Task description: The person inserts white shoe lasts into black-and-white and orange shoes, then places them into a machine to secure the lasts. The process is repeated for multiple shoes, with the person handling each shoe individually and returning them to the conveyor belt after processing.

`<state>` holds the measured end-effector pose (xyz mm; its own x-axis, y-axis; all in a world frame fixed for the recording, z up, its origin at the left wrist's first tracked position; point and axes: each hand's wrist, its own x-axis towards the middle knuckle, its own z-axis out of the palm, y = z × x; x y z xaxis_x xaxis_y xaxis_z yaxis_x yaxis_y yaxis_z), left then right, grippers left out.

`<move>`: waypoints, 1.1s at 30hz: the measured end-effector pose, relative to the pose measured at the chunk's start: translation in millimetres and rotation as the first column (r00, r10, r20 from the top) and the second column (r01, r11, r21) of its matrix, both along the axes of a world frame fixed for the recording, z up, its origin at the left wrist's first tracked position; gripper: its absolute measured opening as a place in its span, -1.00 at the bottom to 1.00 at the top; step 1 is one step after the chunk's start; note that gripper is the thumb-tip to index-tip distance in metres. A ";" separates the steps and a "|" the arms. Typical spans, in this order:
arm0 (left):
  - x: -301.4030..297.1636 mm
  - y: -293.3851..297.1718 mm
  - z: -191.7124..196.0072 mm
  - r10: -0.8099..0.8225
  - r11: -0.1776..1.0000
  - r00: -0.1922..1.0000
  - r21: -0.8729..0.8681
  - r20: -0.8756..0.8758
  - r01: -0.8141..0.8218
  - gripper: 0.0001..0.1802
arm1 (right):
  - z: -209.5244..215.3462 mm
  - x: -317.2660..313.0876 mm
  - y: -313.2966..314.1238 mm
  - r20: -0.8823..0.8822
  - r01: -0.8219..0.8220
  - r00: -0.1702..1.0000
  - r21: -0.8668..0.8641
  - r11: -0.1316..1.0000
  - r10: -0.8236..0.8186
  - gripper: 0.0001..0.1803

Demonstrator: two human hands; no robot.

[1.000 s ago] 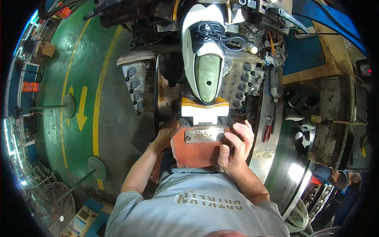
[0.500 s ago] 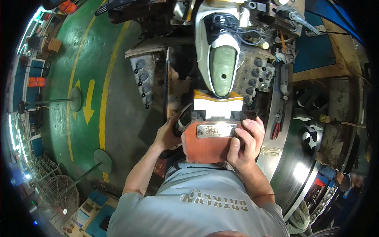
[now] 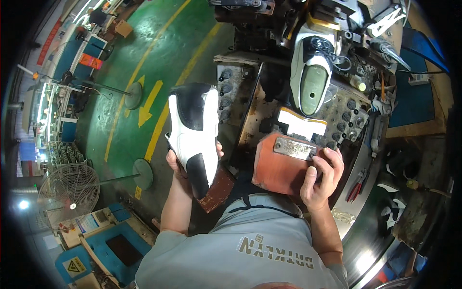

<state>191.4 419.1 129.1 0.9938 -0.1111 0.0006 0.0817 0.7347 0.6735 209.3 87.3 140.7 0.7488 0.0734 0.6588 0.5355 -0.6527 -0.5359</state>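
Note:
My left hand (image 3: 179, 164) is closed around a white-and-black shoe (image 3: 195, 135), held up to the left of the machine. Its fingers show at both sides of the shoe, with the rest hidden behind it. My right hand (image 3: 323, 180) lies on the right edge of a reddish-brown pad (image 3: 279, 168), fingers curled over it near a metal plate (image 3: 294, 148). Beyond the pad a white block (image 3: 303, 124) sits below the toe of a grey-green shoe (image 3: 314, 82) with dark laces, mounted toe toward me in the machine.
Panels with several knobs (image 3: 349, 118) flank the mounted shoe. Red-handled pliers (image 3: 357, 188) lie on the right ledge, with more shoe parts (image 3: 392, 212) beyond. Left are a green floor with a yellow arrow (image 3: 150, 103), a stand base (image 3: 143, 173) and a large fan (image 3: 70, 195).
My left hand has come out from beside the pad, raising the white-and-black shoe to the left. The view has turned leftward. My right hand stays on the pad.

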 end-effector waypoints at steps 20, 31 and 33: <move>-46.5 -330.4 33.8 -0.564 0.646 0.822 0.664 0.082 0.377 0.00 | -31.2 -208.8 -171.7 -0.316 0.472 0.736 0.874 -0.118 0.599 -0.29; 8.6 -281.3 67.2 -0.146 0.641 0.893 0.729 0.425 -0.242 -0.63 | -253.5 -482.5 -390.8 -0.633 0.215 0.611 0.710 -0.670 -0.475 -0.62; 29.2 -259.1 70.8 -0.060 0.620 0.882 0.710 0.468 -0.334 -0.65 | -256.4 -519.4 -410.2 -0.775 0.312 0.210 0.631 -0.710 -0.596 -0.59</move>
<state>220.6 160.0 200.0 0.9134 -0.1291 0.3861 -0.3974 -0.0765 0.9145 -310.1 -322.9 -115.8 -0.4306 -0.7449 -0.5097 0.4052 0.3451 -0.8466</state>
